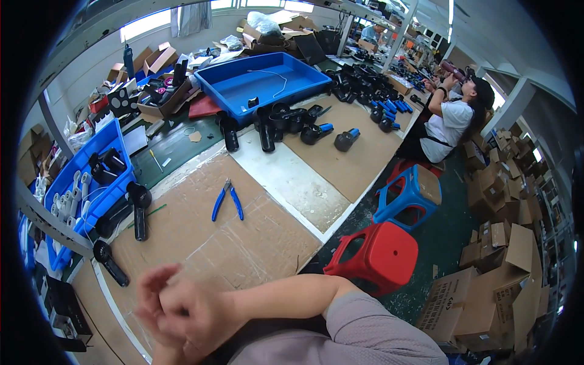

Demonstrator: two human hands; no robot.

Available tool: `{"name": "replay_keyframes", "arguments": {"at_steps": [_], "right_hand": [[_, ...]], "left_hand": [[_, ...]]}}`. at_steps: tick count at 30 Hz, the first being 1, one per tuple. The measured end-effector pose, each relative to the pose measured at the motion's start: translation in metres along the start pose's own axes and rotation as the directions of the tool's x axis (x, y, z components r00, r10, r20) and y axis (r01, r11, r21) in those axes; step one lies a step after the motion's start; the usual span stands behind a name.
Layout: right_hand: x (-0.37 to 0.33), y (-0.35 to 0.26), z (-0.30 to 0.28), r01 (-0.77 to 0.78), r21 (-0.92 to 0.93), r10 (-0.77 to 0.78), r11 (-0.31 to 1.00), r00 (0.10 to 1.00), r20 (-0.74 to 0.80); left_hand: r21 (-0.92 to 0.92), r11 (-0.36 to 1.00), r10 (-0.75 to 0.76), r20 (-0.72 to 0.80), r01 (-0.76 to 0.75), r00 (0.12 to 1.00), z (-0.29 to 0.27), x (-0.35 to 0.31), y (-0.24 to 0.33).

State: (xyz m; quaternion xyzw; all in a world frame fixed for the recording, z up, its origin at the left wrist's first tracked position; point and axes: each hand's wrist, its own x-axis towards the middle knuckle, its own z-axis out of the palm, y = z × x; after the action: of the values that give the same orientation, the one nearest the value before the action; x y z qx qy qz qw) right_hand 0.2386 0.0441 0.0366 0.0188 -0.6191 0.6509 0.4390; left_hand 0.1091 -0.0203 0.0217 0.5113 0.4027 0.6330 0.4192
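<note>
My right hand (204,310) is curled closed low over the cardboard-covered bench, its forearm crossing from the right. Pressed close against it is my left hand (153,289), partly hidden and blurred, with some bent fingers showing. Whatever lies between the hands, if anything, cannot be made out. Farther up the bench lie blue-handled nippers (236,204), their jaws pointing away and handles spread. Left of the hands rests a black plastic housing with a round end (109,264). Another black housing (140,213) lies beyond it, next to a thin green strip (157,208).
A blue bin (125,131) with white and black parts stands at left. A large blue tray (213,91) sits farther back, near several black housings (266,131). Red (389,255) and blue (420,188) stools stand right of the bench. A person (453,121) works beyond them.
</note>
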Motion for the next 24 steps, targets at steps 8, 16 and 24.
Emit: {"name": "replay_keyframes", "arguments": {"at_steps": [8,16,24], "right_hand": [[0.062,0.077,-0.093,-0.066,0.646,0.441,0.760,0.784,-0.438],[0.047,0.119,-0.118,-0.009,0.863,0.657,0.506,0.653,-0.378],[0.043,0.106,-0.095,-0.510,-0.268,0.454,0.817,0.856,-0.246]], "left_hand": [[0.641,0.732,0.314,-0.018,-0.230,0.949,-0.039,0.008,-0.054],[0.780,0.624,0.101,-0.020,-0.048,0.995,-0.073,-0.003,-0.091],[0.189,0.966,-0.101,-0.360,0.179,0.927,-0.086,0.005,-0.066]]}}
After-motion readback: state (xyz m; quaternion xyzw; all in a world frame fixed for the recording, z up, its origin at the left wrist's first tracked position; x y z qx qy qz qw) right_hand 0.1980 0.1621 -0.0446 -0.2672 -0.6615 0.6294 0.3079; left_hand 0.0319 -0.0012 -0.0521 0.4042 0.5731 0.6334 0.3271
